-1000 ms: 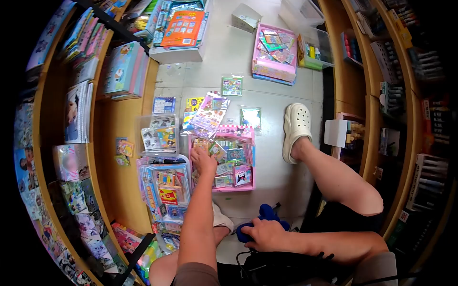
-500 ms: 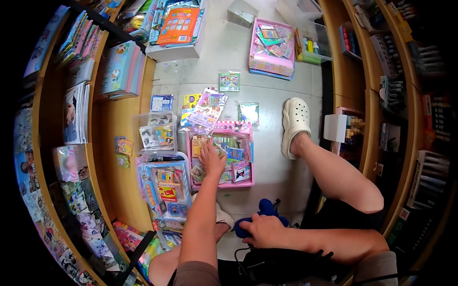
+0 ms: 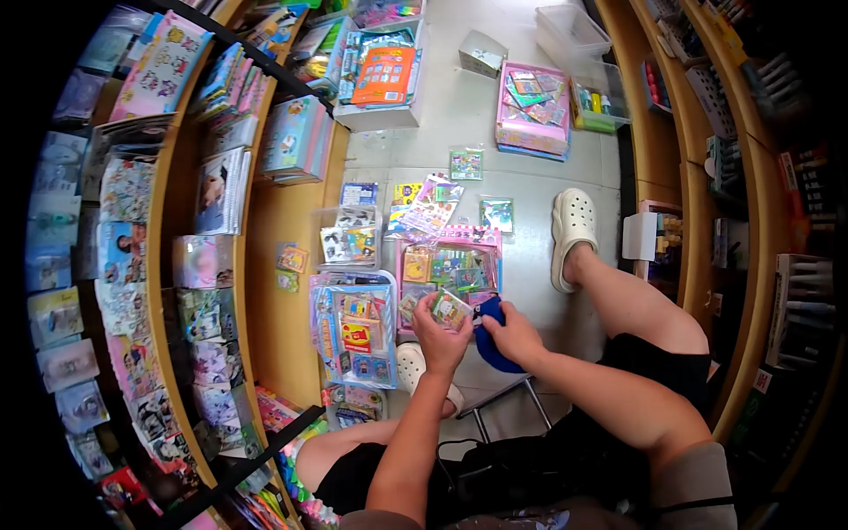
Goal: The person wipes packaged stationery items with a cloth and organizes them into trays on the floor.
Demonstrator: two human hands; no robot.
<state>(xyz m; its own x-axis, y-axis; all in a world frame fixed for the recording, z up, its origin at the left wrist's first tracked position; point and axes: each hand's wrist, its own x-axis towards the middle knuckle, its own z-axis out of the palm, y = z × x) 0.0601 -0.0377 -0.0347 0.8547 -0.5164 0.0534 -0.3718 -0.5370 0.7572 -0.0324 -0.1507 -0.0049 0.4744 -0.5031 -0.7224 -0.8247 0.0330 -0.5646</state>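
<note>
My left hand (image 3: 439, 334) holds a small clear-wrapped packet (image 3: 451, 309) with a coloured print over the front edge of a pink box (image 3: 496, 269). Just to its right, my right hand (image 3: 514, 334) grips a dark blue cloth-like item (image 3: 491, 346), close to the packet. The pink box holds several small wrapped packets. Behind it on the floor lie a purple-and-white sticker sheet (image 3: 434, 205), a green packet (image 3: 466, 164) and another packet (image 3: 496, 215).
A clear tub (image 3: 349, 258) and a blue-framed pack (image 3: 391, 331) stand left of the pink box. Shelves (image 3: 287, 327) line both sides. Farther back are a white box (image 3: 380, 117) and another pink box (image 3: 533, 137). My shoe (image 3: 576, 231) is at right.
My left hand has lifted a packet out of the pink box and drawn it nearer. My right hand has come up beside it with the blue item. The view has swung left.
</note>
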